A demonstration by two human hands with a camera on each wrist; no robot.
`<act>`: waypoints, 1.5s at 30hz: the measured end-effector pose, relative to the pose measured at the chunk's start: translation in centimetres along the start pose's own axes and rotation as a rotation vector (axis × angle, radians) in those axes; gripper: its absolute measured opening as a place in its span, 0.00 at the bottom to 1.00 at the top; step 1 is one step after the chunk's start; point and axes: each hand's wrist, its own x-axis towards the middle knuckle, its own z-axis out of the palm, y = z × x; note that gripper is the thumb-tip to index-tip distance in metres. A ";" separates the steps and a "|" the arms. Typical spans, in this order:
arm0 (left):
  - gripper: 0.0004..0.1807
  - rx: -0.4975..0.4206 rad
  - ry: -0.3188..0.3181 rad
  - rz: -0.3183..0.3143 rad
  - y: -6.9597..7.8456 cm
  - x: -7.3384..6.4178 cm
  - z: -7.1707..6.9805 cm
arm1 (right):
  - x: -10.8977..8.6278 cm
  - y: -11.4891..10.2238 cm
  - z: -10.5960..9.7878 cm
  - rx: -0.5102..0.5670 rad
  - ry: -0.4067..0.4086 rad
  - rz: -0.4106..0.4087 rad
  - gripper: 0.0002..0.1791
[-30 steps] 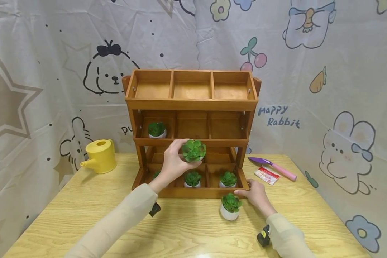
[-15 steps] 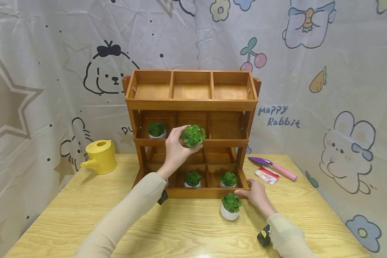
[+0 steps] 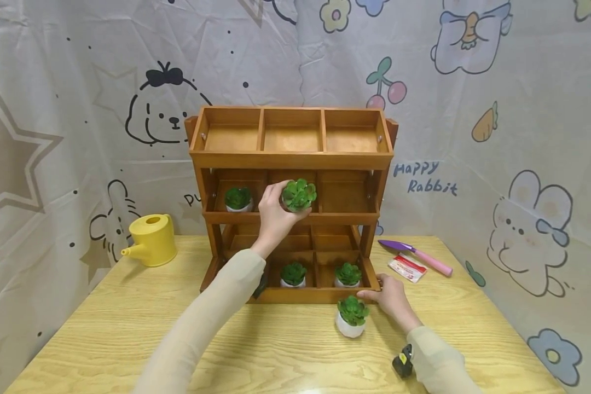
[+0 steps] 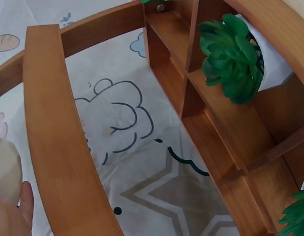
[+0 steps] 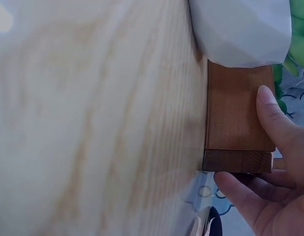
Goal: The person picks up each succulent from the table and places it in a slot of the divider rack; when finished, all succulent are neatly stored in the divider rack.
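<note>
My left hand holds a small potted succulent in front of the wooden shelf's middle tier, at its middle compartment. In the left wrist view the white pot shows at the left edge, with fingers around it, beyond a wooden rail. Down at the shelf's front right corner, my right hand grips the bottom tier, thumb on the front board and fingers around the side. Another potted succulent stands on the table just left of that hand.
Potted succulents sit in the middle tier's left compartment and in the bottom tier's middle and right. A yellow watering can stands left of the shelf. On the right lie a purple trowel and a red-and-white packet.
My left hand has lifted the potted succulent from in front of the lower tiers up to the middle tier. The right hand has stayed at the shelf corner.
</note>
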 end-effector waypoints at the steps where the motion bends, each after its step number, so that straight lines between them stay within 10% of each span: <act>1: 0.36 0.006 -0.001 -0.003 -0.1 0.1 0.1 | 0.0 0.0 0.0 0.000 -0.001 0.002 0.39; 19: 0.36 0.077 -0.040 -0.066 -1.1 0.2 0.4 | -0.2 -0.2 0.0 0.001 -0.007 -0.001 0.38; 45: 0.35 0.283 -0.275 -0.359 0.6 2.5 0.3 | 0.1 0.0 0.0 0.005 -0.005 0.010 0.38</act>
